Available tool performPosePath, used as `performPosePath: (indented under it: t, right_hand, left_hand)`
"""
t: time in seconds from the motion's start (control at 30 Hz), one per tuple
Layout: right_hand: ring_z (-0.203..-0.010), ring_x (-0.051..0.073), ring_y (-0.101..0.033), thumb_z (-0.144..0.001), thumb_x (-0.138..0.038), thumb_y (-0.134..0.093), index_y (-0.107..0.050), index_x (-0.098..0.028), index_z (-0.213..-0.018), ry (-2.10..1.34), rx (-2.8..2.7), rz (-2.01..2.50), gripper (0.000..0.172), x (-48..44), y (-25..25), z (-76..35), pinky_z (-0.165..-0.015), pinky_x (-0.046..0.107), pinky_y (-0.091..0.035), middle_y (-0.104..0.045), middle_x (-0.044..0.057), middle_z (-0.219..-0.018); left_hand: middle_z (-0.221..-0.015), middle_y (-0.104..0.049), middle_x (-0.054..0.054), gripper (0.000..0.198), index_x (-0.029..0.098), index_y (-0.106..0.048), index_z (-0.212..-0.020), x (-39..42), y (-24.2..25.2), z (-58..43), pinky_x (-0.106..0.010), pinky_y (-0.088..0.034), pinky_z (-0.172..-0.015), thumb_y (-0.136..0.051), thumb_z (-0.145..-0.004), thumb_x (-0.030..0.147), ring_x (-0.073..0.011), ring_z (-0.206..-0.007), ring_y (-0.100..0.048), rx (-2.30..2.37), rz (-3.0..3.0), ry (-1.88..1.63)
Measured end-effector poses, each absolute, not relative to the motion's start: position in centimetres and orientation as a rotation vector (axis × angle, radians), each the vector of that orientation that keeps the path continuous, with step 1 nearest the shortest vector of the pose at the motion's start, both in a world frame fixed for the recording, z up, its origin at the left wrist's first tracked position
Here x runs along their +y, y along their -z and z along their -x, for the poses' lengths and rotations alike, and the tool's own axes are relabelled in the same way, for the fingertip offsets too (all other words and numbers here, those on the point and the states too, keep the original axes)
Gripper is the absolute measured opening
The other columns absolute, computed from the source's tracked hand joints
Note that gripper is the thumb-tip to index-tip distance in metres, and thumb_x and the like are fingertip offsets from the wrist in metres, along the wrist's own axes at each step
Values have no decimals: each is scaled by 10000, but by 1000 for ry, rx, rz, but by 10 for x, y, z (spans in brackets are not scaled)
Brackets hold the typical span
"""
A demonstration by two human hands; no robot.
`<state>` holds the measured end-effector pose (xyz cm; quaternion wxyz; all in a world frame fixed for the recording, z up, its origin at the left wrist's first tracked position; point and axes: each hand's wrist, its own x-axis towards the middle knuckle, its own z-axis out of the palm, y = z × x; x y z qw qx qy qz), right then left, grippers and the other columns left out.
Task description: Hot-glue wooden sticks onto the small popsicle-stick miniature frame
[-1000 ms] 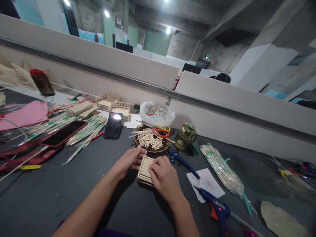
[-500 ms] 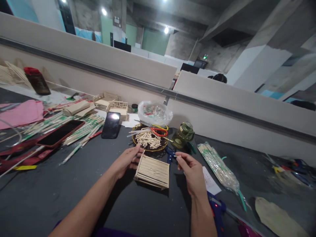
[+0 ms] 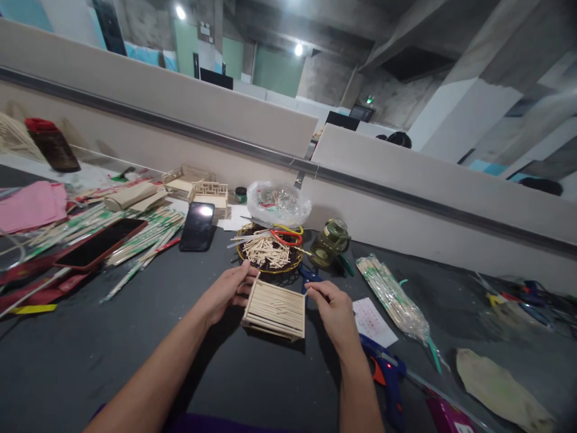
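Note:
A small model made of wooden sticks [image 3: 276, 308], with a slatted top, is in front of me above the dark table. My left hand [image 3: 228, 293] grips its upper left corner between thumb and fingers. At the model's upper right corner, my right hand [image 3: 331, 307] is closed in a pinch. A tiny pale stick piece [image 3: 307, 292] shows at those fingertips, mostly hidden. Just behind the model is a basket of short cut sticks [image 3: 269, 254], with red-and-yellow-handled scissors [image 3: 288, 236] on it. Blue-handled pliers [image 3: 309, 274] lie behind my right hand.
A blue glue gun [image 3: 387, 367] lies right of my right forearm, near a printed paper [image 3: 373, 322] and bagged sticks [image 3: 394, 296]. A green jar [image 3: 330, 243] stands beside the basket. Left are a phone [image 3: 197, 227], wrapped chopsticks [image 3: 148, 234] and finished stick furniture [image 3: 210, 195].
My right hand has moved left, bringing its pinched fingertips to the model's upper right corner. My left hand keeps its hold. The view has shifted slightly, showing more of the glue gun.

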<state>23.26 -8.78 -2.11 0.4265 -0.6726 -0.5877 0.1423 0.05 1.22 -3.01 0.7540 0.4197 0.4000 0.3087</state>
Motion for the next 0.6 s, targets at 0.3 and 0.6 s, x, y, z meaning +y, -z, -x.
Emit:
performPosePath:
  t: [0.3, 0.6]
  right_hand:
    - [-839, 211, -638, -848, -250, -540, -746, -205, -866, -372, -1477, 1695, 212, -87, 19, -231, -783, 319, -452, -715, 55, -871]
    - [-848, 208, -633, -846, -240, -533, -742, -193, -865, -355, -1460, 1694, 215, -88, 20, -230, -778, 305, -438, -709, 57, -866]
  left_hand:
    - [-830, -624, -53, 505, 155, -625, -953, 13, 30, -1, -230, -470, -532, -620, -762, 622, -127, -622, -574, 891, -919, -674]
    - [-897, -639, -70, 564, 152, -629, -983, 14, 30, 1, -243, -468, -561, -610, -741, 661, -147, -682, -588, 931, -985, -674]
